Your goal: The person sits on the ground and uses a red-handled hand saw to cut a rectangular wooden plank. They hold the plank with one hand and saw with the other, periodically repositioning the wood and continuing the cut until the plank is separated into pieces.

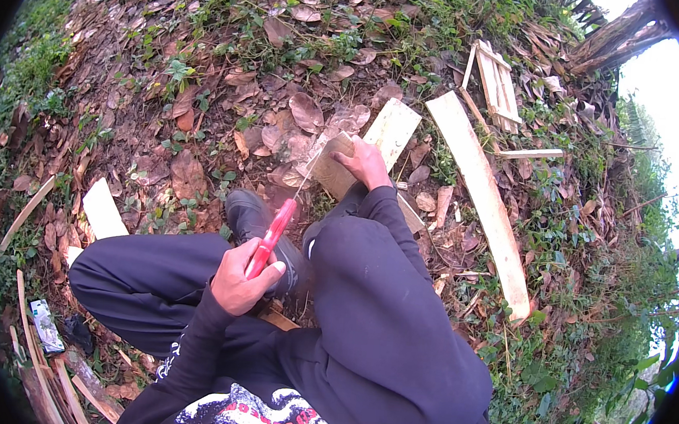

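My left hand [243, 279] is closed around the red handle of a hand saw [278, 231]. Its thin blade, seen nearly edge-on, reaches forward to the left edge of a wooden board [332, 170]. My right hand [365, 164] grips that board near its top, the thumb lying across its face. The board's lower part is partly hidden behind my right knee and shoe. Just beyond my right hand lies a paler wooden plank [394, 130]. How deep the blade sits in the wood cannot be made out.
A long plank [480, 199] lies to the right, with a small slatted wooden frame [497, 85] beyond it. Wood strips [44, 368] and a small package [46, 326] lie at lower left. Dry leaves [307, 112] cover the ground around my shoes [250, 214].
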Tool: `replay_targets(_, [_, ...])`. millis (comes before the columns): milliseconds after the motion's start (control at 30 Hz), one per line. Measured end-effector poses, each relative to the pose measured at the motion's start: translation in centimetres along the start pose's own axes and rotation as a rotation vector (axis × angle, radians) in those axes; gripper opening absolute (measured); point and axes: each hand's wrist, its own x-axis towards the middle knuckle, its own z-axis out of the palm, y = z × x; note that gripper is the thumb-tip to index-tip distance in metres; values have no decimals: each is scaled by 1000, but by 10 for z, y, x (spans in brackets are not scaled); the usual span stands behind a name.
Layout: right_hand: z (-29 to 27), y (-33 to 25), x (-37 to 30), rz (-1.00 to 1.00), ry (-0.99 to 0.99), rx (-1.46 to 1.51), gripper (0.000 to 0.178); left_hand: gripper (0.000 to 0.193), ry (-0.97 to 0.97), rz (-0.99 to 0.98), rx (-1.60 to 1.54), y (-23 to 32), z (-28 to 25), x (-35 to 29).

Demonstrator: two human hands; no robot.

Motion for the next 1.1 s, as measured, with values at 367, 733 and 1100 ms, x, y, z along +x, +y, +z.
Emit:
replay_targets(367, [-6,-4,-2,11,-19,9,65,18,93,70,26,-3,4,-1])
replay_targets(733, [-5,-3,5,30,-29,57,60,29,197,186,-55,-39,15,82])
replay_targets(1100, [4,42,23,33,-25,45,61,33,174,-1,-149,-15,21,19])
